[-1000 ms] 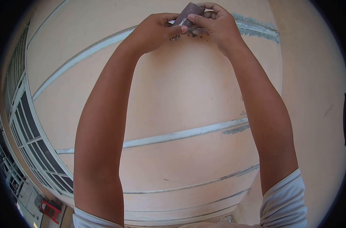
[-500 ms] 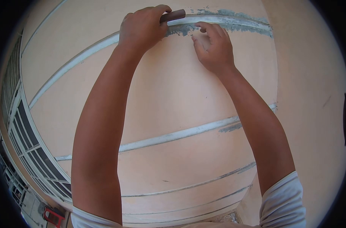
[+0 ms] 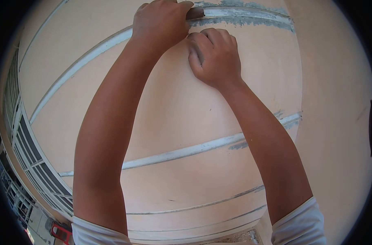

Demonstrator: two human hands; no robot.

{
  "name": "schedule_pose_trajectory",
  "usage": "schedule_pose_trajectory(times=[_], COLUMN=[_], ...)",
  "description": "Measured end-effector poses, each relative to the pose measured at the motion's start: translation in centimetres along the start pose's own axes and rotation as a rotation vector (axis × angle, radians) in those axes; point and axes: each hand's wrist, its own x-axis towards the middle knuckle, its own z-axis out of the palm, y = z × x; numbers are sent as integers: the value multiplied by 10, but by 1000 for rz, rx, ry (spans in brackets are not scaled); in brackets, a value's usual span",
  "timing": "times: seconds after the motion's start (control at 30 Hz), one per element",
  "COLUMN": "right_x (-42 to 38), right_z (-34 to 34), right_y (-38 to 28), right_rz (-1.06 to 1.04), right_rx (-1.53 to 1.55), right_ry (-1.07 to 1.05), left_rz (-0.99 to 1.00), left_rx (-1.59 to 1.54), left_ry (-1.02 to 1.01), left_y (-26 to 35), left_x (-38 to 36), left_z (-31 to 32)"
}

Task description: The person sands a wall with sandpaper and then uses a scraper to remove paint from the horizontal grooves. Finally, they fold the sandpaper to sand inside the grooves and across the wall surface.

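So the landmark here is the upper pale strip (image 3: 251, 13) that runs across a peach wall (image 3: 182, 102), and everything's easiest to place off that. The left hand (image 3: 161, 22) is right over it, covering a stretch, with its fingers wrapped snugly around a dark brown roll (image 3: 196, 13). One end of the roll pokes out past the fingers, lined up along the strip and lying over it; can't tell how hard it's pressed on there. Right hand (image 3: 216, 57) is just below the strip, back of the hand toward the camera, fingers bent about halfway and the thumb near the index finger. Can't tell if anything's tucked under those fingers, or if they actually touch the wall. Rough grey patches (image 3: 239, 21) hug the strip along both edges. Well below it there's a lower pale strip (image 3: 210, 143), partly behind both forearms, and some thinner grooves (image 3: 194, 208) further down. Off to the left of the strip and lower, you've got a white-framed window (image 3: 36, 163), and way below that, a bit of red plastic furniture (image 3: 61, 233), too cut off to say what kind.
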Motion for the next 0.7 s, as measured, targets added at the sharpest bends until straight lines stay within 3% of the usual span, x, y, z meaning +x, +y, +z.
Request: schedule_pose_trajectory(times=[0.03, 0.1, 0.23, 0.3, 0.5, 0.6, 0.67, 0.7], right_x=[-1, -2, -1, -2, -2, -6, -4, -4], right_z=[1, 1, 1, 2, 4, 5, 6, 5], right_y=[0, 1, 2, 2, 6, 1, 4, 5], right_rz=[-6, -4, 0, 1, 17, 31, 1, -6], right_rx=[6, 7, 47, 50, 53, 61, 50, 47], right_ry=[13, 33, 29, 37, 14, -23, 40, 38], left_rz=[3, -124, -99, 10, 15, -6, -1, 23], left_rx=[2, -53, -112, -21, -169, -148, 47, -39], left_ry=[-3, -198, -69, -36, -23, -38, -106, -62], left_y=[3, 7, 21, 32, -23, -1, 21, 13], left_x=[2, 5, 15, 31, 8, 19, 33, 27], left_z=[-4, -15, -2, 10, 8, 9, 6, 7])
